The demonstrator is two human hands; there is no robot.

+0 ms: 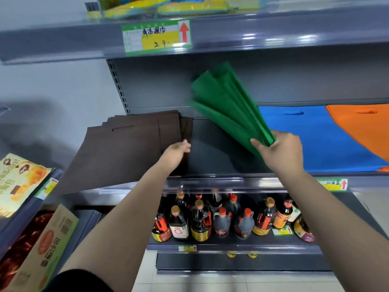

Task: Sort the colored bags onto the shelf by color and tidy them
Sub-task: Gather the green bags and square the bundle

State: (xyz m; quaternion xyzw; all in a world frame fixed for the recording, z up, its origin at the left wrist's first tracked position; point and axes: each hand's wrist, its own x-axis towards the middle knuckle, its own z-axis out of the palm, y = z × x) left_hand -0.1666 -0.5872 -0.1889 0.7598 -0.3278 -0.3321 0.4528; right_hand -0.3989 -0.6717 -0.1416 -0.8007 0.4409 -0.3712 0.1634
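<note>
My right hand (280, 151) grips a fanned bunch of green bags (227, 106) by one end, held up in the air above the grey shelf (212, 152). A stack of brown bags (126, 148) lies at the shelf's left end and hangs over the front edge. My left hand (175, 153) rests on the right edge of that brown stack, fingers together. Blue bags (315, 135) lie flat to the right of my right hand, with orange bags (362, 123) at the far right partly over them. Bare shelf shows between the brown and blue stacks.
The shelf above (273, 32) carries a price tag (156, 36) and yellow-blue packs (168, 6). Below stand several dark sauce bottles (221, 218). On the left are a snack bag (14, 182) and a cardboard box (48, 239).
</note>
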